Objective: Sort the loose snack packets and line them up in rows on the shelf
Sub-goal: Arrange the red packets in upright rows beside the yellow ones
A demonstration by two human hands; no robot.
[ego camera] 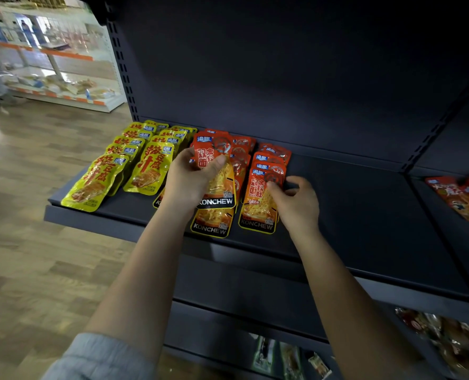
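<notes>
Yellow snack packets (pixel 148 165) lie in two overlapping rows at the left of the dark shelf (pixel 365 215). Orange-red KONCHEW packets fill two more rows beside them. My left hand (pixel 189 179) grips one orange-red packet (pixel 217 185), thumb across its front, lifted slightly over the left orange row. Another packet (pixel 212 223) lies at that row's front, below it. My right hand (pixel 296 201) pinches the right edge of the front packet (pixel 258 207) of the right orange row, which lies flat on the shelf.
The shelf's right half is bare dark metal. Red packets (pixel 464 196) lie on the neighbouring shelf bay at the far right. Lower shelves hold mixed packets (pixel 447 341). A white shelf unit (pixel 63 86) stands across the wooden floor at the left.
</notes>
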